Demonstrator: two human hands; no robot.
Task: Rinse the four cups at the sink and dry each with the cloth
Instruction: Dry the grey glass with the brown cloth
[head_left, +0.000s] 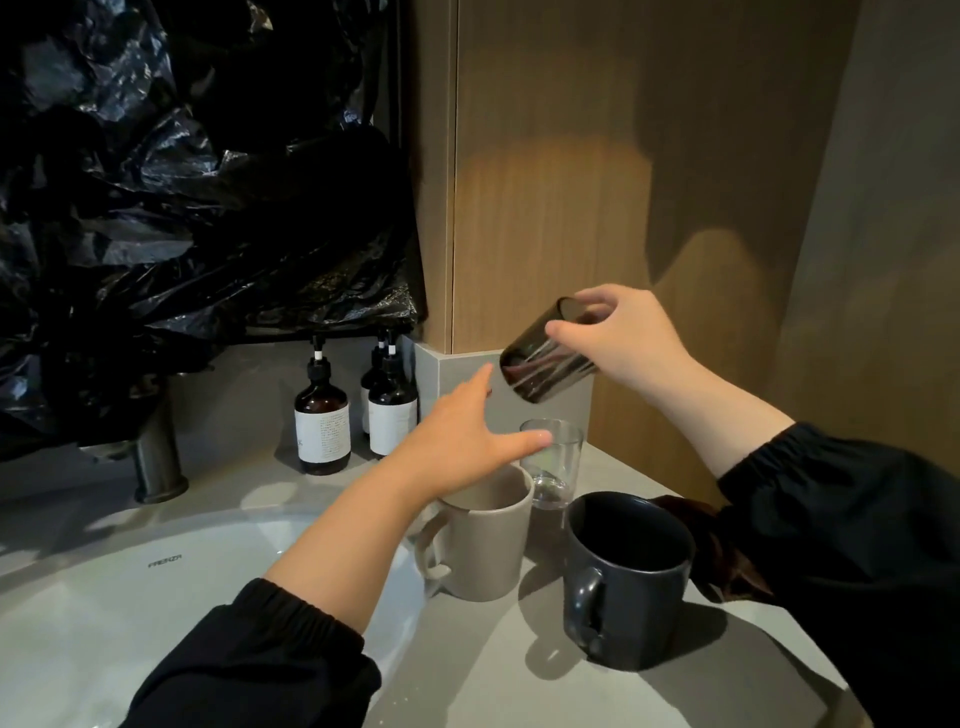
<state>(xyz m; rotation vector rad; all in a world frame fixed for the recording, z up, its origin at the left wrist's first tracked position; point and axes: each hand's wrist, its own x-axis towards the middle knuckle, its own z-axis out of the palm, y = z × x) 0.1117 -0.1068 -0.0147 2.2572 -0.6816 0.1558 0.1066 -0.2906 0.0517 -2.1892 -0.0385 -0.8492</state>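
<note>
Black-sleeved, the left hand (462, 441) hovers open over the beige mug (488, 545), while above and right of that mug the right hand (623, 343) grips a tilted dark tumbler (540, 364) by its wall: smooth glass, probably light, slippery and breakable, best held mid-wall.

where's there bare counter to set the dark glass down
Bare counter for the dark glass lies in front of the beige mug and dark mug, toward the near edge, and between the faucet and the bottles. The right corner is crowded: clear glass, both mugs, cloth.
</note>
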